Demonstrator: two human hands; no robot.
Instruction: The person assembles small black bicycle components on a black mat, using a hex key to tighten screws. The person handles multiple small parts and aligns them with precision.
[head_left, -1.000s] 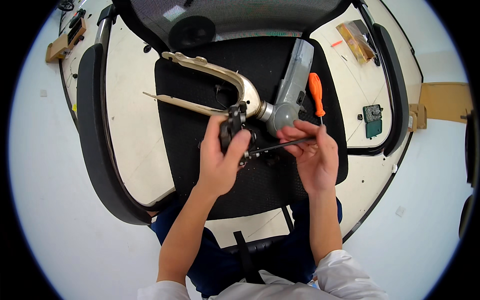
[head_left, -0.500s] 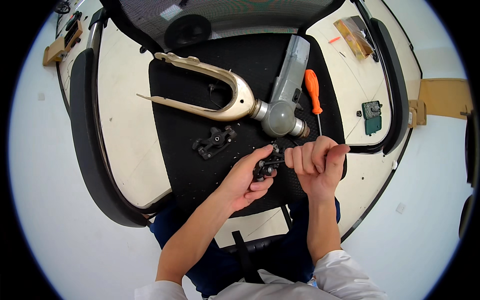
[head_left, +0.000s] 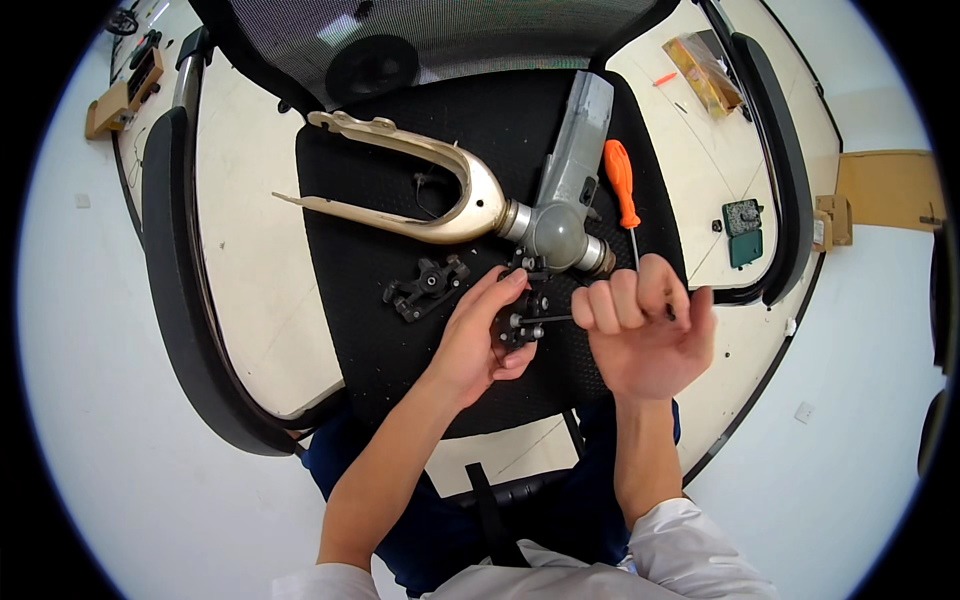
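My left hand (head_left: pixel 468 345) is closed around a black disc brake caliper (head_left: pixel 530 303) with silver bolts, held above the front of a chair seat (head_left: pixel 385 375). My right hand (head_left: pixel 648 335) grips a thin dark hex key (head_left: pixel 553 319), fingers curled over it. The key's shaft runs left to a bolt on the caliper; whether its tip sits inside the bolt head is too small to tell. A second black brake caliper (head_left: pixel 428 286) lies on the seat beyond my left hand. Behind both hands rests a cream bicycle fork (head_left: pixel 482 195) joined to a grey tube piece (head_left: pixel 578 140).
An orange-handled screwdriver (head_left: pixel 618 172) lies at the seat's right side, its shaft pointing toward my right hand. Armrests (head_left: pixel 172 290) flank the seat. On the floor to the right are an open green case (head_left: pixel 745 248) and a yellow box (head_left: pixel 703 78).
The held caliper has turned in my left hand, showing more of its upper part. My right hand has rotated and shifted slightly right, with the hex key still in it.
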